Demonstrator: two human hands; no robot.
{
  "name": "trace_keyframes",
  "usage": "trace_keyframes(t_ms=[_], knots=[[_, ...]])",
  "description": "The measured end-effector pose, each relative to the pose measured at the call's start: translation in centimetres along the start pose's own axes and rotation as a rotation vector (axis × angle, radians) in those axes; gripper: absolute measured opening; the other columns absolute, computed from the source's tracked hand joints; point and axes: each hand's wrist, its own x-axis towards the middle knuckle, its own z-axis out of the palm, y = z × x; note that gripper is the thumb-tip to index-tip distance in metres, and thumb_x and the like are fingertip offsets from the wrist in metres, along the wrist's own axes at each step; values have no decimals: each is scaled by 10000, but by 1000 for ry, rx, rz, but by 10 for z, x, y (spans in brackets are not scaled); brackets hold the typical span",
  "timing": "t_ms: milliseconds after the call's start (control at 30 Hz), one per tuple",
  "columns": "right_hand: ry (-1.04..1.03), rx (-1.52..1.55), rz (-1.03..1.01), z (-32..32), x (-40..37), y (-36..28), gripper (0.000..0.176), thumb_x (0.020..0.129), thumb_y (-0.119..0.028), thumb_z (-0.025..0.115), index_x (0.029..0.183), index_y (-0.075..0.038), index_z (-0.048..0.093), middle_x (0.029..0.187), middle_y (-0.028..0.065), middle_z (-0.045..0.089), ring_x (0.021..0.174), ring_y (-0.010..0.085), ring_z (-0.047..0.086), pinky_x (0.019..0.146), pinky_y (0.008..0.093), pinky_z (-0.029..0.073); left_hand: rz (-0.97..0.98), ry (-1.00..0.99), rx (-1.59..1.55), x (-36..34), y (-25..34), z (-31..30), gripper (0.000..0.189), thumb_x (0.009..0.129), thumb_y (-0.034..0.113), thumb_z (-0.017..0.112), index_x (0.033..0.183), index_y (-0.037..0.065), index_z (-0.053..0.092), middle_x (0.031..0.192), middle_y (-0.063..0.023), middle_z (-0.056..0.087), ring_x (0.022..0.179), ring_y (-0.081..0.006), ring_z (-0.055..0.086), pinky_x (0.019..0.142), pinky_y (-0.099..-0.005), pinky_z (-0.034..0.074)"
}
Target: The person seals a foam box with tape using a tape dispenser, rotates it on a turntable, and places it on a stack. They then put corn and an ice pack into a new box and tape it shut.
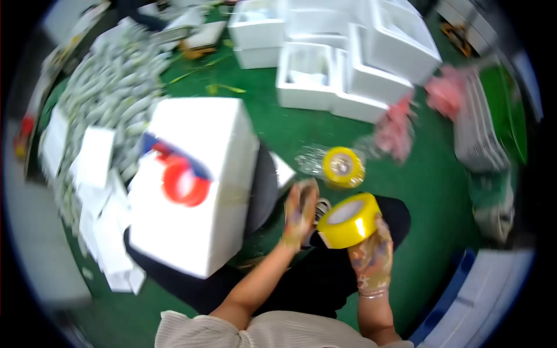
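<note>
The right hand (pixel 374 258) holds a fat, shiny yellow roll of tape (pixel 357 229), tipped on a slant, to the right of the big white foam box (pixel 185 232). The roll looks fairly heavy for its size, stiff and smooth, so it may slip a bit, but it should not break easily. The best hold is around the rim, with fingers in the hole (the sticky side is wound inward, I think). The left hand (pixel 300 211), between that roll and the box, is let go, with nothing seen in it.

A red and blue tape tool (pixel 200 194) lies on the box. Right of the box, on the green floor (pixel 426 191), sits a yellow roll in clear wrap (pixel 341 165). Farther off to its right are crumpled pink plastic bunches (pixel 394 136).

I count two yellow rolls, one tape tool and two pink bunches. The open white foam boxes (pixel 304 98) past the box overlap too much to count.
</note>
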Motion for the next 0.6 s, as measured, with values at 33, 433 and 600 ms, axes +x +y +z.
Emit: trace_keyframes(t_ms=[33,433,600], knots=[[-50,-21,29,14,-4,3,322,937,-199,541,1211,-30,536,1187,118,606,1106,261,592,985,415,466,183,-32,195,-30,47,-16,313,907,162,622,1161,-7,548,1093,-186,593,984,-333,592,854,-384,474],[-861,-1377,-746,214,13,67,322,896,-311,588,831,0,637,801,87,649,741,155,608,697,296,480,465,436,-178,-111,256,-178,505,695,95,728,1145,14,514,846,-75,577,744,-189,602,684,-305,512],[-908,-2050,-128,282,81,116,556,824,-443,645,1122,25,624,1027,133,649,909,194,618,816,289,493,259,185,-151,-102,282,-224,715,574,145,811,1200,-45,523,907,-102,635,767,-196,635,689,-286,517]])
